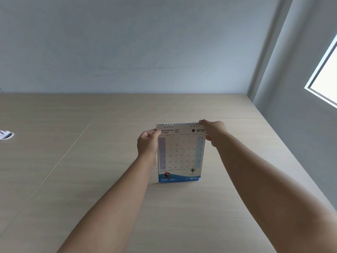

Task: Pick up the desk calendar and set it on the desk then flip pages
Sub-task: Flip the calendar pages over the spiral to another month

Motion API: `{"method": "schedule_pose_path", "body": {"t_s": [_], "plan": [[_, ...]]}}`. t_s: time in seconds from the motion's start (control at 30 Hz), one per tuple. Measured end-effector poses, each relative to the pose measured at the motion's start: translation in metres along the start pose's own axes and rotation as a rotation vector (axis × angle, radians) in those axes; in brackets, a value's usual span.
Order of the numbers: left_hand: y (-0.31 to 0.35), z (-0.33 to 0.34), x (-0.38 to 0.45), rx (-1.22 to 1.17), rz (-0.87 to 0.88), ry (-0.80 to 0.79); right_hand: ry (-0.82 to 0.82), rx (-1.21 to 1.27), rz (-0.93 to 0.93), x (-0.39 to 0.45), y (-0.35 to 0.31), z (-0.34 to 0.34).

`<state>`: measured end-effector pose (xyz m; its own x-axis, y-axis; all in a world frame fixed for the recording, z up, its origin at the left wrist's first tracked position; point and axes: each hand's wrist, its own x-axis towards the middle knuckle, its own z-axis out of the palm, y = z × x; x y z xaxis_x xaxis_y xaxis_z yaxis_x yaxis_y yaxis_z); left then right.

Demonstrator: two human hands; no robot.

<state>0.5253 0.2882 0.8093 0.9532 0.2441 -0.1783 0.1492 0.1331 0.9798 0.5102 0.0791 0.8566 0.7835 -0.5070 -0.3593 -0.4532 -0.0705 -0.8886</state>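
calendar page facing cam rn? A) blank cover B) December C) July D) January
C: the desk calendar, standing on the desk with the left hand and right hand at its top corners, shows "JULY" printed in the header.

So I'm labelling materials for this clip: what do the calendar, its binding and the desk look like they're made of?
Desk calendar: matte paper pages, printed with a July grid, seemingly on a stiffer card stand with a blue base edge. Binding: thin pale wire loops, probably metal, though coating is unclear. Desk: light wood-grain surface with a low sheen, likely laminate rather than solid wood; a thin seam line crosses it.
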Motion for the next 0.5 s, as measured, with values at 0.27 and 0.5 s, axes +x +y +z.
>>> {"method": "schedule_pose_path", "body": {"t_s": [0.27,0.5], "plan": [[0.001,-0.004,-0.005,-0.136,0.004,0.033,-0.057,0.085,-0.017,-0.007,0.004,0.000],[-0.005,-0.009,-0.018,-0.065,0.024,0.066,-0.047,0.058,-0.074,-0.012,0.012,-0.002]]}}
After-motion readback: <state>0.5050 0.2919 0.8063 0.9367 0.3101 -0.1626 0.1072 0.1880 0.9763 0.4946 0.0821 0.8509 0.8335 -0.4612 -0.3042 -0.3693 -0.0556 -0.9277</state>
